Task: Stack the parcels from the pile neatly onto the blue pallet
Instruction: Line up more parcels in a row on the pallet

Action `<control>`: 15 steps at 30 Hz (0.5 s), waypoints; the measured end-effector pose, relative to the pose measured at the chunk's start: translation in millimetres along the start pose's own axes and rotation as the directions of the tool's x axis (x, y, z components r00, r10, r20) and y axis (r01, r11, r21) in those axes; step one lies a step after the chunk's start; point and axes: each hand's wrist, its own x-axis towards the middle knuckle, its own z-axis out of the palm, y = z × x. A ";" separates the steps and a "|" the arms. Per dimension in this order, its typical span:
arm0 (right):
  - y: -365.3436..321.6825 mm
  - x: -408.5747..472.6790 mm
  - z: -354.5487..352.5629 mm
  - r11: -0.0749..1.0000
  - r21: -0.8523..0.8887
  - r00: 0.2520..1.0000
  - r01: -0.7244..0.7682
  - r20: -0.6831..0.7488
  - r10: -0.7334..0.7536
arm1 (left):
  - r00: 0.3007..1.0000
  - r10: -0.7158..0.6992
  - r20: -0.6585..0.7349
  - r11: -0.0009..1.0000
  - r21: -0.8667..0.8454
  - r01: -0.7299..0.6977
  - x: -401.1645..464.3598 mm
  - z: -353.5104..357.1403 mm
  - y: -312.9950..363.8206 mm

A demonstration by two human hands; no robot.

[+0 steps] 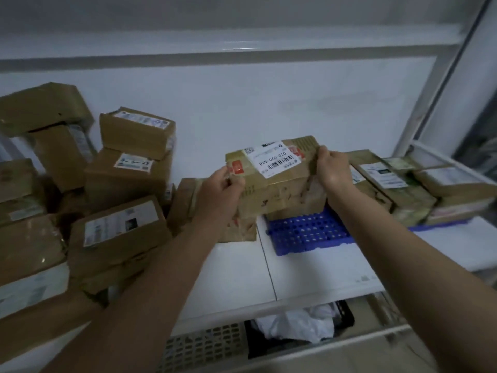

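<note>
A: Parcel [274, 179] in the air, centre frame, white label up. Left hand [223, 187] pinches its near-left corner, right hand [332, 170] grips the right end, fingers curled over the top edge. It hangs just above the bare left part of the blue pallet [309, 232].

B: Risks?

A: My read: both grips sit on corners and edges, not under the base, and the tape looks crinkled and slick, so a slip on the way down could drop it crooked. It could also clip the stacked parcels [398, 189] at 3 o'clock of it, already on the pallet. The bare pallet patch looks narrow, so the parcel may overhang the left edge if set down without squaring up.

B: Anything else close by?

A: Brown box [188, 203] at 9 o'clock of the pallet, right beside it, partly hidden by the left hand. Lowering could bump that too.

B: Source pile?

A: Pile [88, 189] from 8 to 10 o'clock, many boxes, loosely heaped, some tilted. Plenty left.

B: Containers?

A: Black crate [347, 316] at 6 o'clock, below the table [236, 275] edge, holds white crumpled plastic or a bag, can't tell which. Pale perforated basket [204, 345] to its left, contents not visible.
</note>
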 end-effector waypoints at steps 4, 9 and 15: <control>48.1 21.3 -25.3 0.976 -0.161 0.984 -0.149 0.072 0.162 | 0.975 -0.170 0.141 0.985 0.017 0.169 -1.8 55.7 -13.1; 96.8 41.9 -40.0 0.922 -0.363 0.956 -0.134 0.197 0.216 | 0.931 -0.329 0.156 0.944 0.064 0.323 4.0 112.5 -37.5; 123.9 61.2 -33.6 0.831 -0.554 0.945 0.054 0.297 0.137 | 0.905 -0.414 0.104 0.910 0.073 0.408 5.1 149.6 -56.5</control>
